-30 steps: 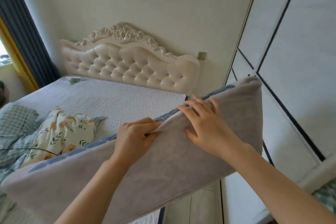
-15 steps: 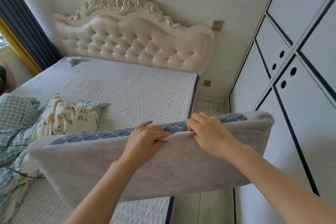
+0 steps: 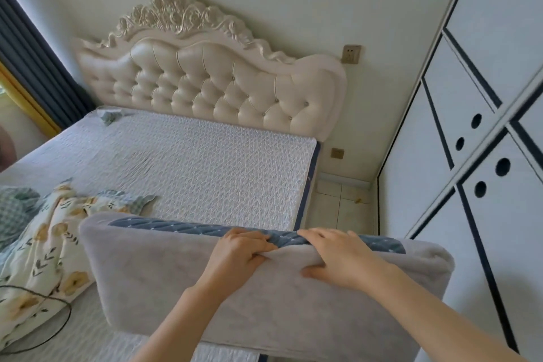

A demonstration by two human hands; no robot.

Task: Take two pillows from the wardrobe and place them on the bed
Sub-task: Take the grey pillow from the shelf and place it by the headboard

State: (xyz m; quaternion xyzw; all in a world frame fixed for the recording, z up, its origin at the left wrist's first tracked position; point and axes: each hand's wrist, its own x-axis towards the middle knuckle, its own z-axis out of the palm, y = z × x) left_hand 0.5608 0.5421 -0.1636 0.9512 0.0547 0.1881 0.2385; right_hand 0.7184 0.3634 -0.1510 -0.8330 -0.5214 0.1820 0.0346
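Plush grey pillow (image 3: 164,282), blue-quilted edge, pinched in left hand (image 3: 235,258) and right hand (image 3: 338,258) grip above quilted bed (image 3: 205,161).

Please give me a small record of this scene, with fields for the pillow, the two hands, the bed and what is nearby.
held item: grey pillow with a blue quilted edge on top
left hand: left hand grips the pillow's upper edge
right hand: right hand grips the same edge, beside the left
pillow position: above the near right part of the bed, not yet laid down
bed: mattress bare near the tufted headboard
also on bed: floral pillow at left, a black cable across it
right side: white wardrobe, doors closed
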